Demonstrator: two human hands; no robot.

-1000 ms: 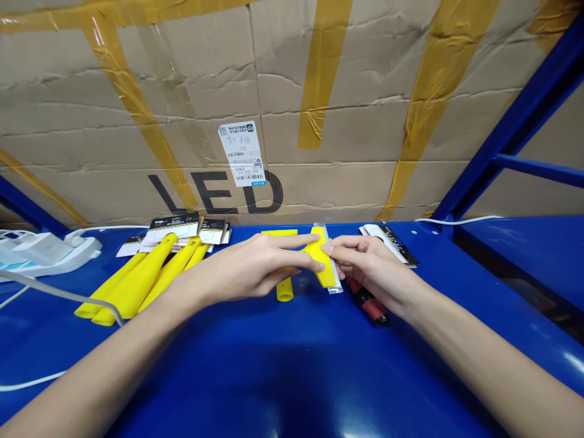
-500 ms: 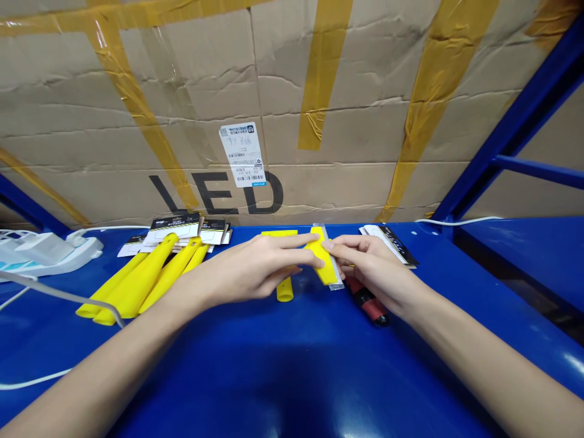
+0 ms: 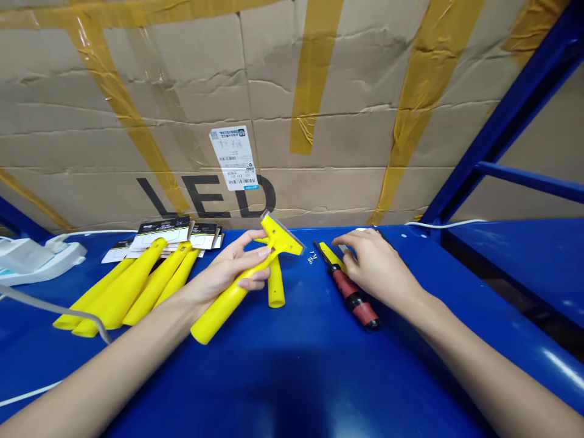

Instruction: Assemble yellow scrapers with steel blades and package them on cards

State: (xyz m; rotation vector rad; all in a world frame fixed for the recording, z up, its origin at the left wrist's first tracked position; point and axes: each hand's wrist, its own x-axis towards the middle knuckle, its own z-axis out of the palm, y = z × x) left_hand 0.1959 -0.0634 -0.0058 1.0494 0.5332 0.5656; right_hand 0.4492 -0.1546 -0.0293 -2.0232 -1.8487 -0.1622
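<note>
1 scraper (image 3: 246, 275) in left hand (image 3: 223, 274)

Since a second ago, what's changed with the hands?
The left hand has lifted a yellow scraper off the bench. The right hand let go and moved right, by the screwdriver. The yellow handles and cards stayed put.

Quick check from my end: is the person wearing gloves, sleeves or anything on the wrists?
No. The left hand and right hand are bare, with no gloves, rings, watch or bands visible. Both forearms are uncovered to the frame's edge. The left fingernails look short and unpainted.
</note>
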